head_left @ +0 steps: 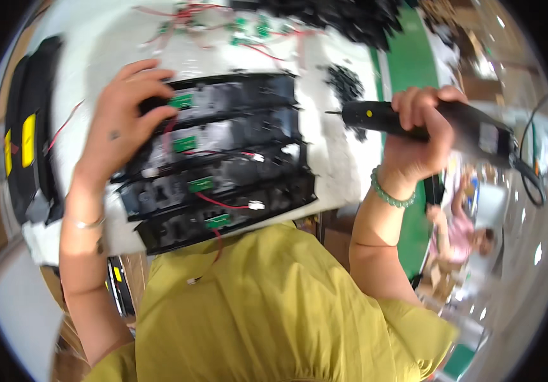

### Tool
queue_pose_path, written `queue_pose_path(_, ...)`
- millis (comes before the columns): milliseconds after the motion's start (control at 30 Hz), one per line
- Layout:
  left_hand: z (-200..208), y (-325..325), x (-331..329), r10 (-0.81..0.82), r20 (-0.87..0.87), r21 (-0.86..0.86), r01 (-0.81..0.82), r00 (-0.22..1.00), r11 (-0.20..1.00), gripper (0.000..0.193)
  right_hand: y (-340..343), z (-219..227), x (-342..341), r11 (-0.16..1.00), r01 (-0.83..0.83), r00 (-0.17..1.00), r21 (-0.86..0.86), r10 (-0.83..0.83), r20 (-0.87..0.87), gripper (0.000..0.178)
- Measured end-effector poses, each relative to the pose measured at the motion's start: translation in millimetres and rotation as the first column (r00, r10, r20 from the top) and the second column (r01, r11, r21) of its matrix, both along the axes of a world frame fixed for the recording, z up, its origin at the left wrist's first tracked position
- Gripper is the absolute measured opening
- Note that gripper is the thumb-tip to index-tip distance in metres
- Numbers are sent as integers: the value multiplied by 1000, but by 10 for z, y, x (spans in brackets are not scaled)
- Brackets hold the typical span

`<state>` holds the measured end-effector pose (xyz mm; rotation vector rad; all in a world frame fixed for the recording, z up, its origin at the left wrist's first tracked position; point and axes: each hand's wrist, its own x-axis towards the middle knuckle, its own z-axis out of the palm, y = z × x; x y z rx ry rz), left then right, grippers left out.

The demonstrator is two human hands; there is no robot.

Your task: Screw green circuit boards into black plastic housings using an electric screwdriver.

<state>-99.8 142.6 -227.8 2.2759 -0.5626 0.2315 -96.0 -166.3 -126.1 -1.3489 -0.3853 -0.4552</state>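
Note:
Four long black plastic housings lie side by side before me, the farthest housing [242, 89] nearest my left hand. Each carries a small green circuit board [201, 184]; red wires with a white plug [257, 205] come off some of them. My left hand [127, 114] is over the left end of the farthest housing, fingers curved and apart, the thumb beside its circuit board. Whether the fingertips press on it is hard to tell. My right hand [417, 130] grips a black electric screwdriver [376, 116], held right of the housings with its thin bit pointing left.
Small black parts [345, 83] lie in a heap near the bit. Farther back are loose green boards with red wires [242, 28] and a pile of black pieces [344, 16]. Black housings with yellow labels [28, 140] stand at left. A person [455, 239] sits at right beyond a green surface [408, 63].

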Motion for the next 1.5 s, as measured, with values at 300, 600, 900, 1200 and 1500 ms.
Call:
queue_pose_path(300,180,-108,50,-3,-133,-44,-3,991,999,24,-819,-237,-315,927,372,928,48,-370,-51,20)
queue_pose_path(600,533,-431,-152,-39,8,-33,39,999,999,16,-710,-259,-328,951,299,954,85,-294,-62,20)
queue_pose_path(900,543,-1214,-91,-354,200,-63,373,914,926,20,-197,262,-645,953,-237,960,190,200,194,24)
queue_pose_path(1200,519,-1158,-196,-305,321,-114,356,897,927,12,24,345,-688,930,-319,933,185,274,232,25)
queue_pose_path(1500,572,-1026,-245,-260,348,-72,302,901,950,12,163,344,-676,931,-342,913,129,296,282,24)
